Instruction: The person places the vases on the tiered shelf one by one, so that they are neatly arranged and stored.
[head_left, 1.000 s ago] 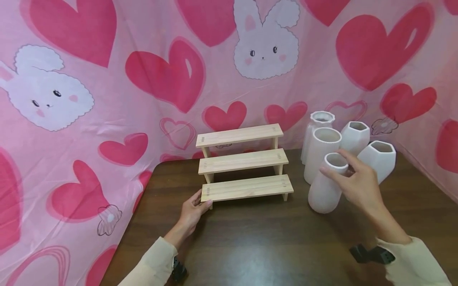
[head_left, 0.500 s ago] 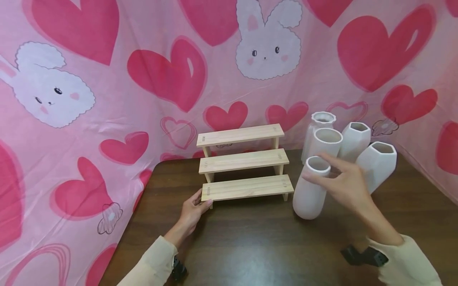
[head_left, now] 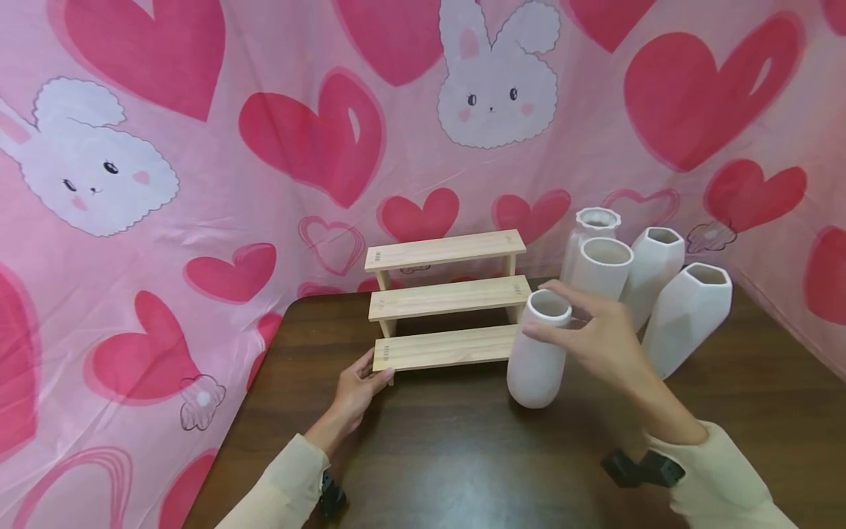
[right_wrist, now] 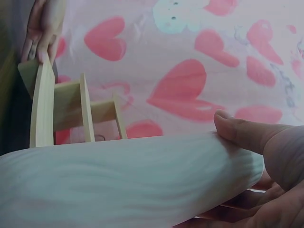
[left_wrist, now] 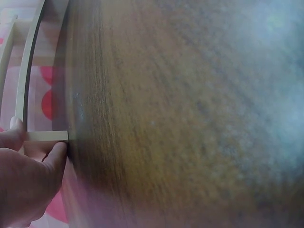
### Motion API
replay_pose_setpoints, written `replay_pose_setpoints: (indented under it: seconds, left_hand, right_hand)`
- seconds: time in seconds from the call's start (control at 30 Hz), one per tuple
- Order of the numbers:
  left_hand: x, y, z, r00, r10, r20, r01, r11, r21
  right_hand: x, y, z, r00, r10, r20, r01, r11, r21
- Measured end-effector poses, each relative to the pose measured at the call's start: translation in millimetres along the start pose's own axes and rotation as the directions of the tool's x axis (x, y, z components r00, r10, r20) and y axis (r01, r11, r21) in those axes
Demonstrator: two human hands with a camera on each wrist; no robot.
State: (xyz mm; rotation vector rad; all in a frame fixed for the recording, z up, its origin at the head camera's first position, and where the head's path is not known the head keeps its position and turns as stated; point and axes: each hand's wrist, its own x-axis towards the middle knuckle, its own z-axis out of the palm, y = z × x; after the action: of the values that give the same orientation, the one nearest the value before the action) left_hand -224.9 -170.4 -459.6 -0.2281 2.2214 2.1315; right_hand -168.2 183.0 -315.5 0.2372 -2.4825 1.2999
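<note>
A small white vase [head_left: 535,367] with a round mouth hangs upright in front of the right end of a three-step wooden display stand [head_left: 443,351]. My right hand [head_left: 604,338] holds it near the rim, thumb on one side and fingers on the other. In the right wrist view the vase [right_wrist: 114,183] shows wavy ridges, and the thumb of my right hand [right_wrist: 280,152] presses its neck end. At the stand's lower left corner, my left hand [head_left: 355,393] grips the bottom step. The left wrist view shows my left hand [left_wrist: 31,183] pinching the step's leg [left_wrist: 50,136].
Several other white vases stand in a group at the right: a scalloped-rim one [head_left: 598,218], a tall round one [head_left: 604,268] and angular ones, including the nearest faceted vase [head_left: 690,312]. Behind the brown wooden table [head_left: 449,455] hangs a pink heart-and-rabbit cloth [head_left: 297,44].
My right hand has carried the small vase leftward, away from the other vases and in front of the stand's right end. My left hand stays on the bottom step.
</note>
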Motion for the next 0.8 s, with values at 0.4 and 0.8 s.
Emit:
replay_pose_setpoints:
  seconds: [0.4,0.8]
  left_hand:
    - [-1.4,-1.5,0.3,1.000,0.012,0.012,-0.012,1.000,-0.008]
    - [-0.5,-0.9,1.2,1.000,0.015,0.001,-0.015,1.000,0.001]
  right_hand:
    - [16.0,-25.7,24.1,0.995,-0.100,0.025,0.097,0.991,0.087]
    - [45.0,-51.3,62.9,0.990,-0.127,0.067,0.110,0.970,0.216]
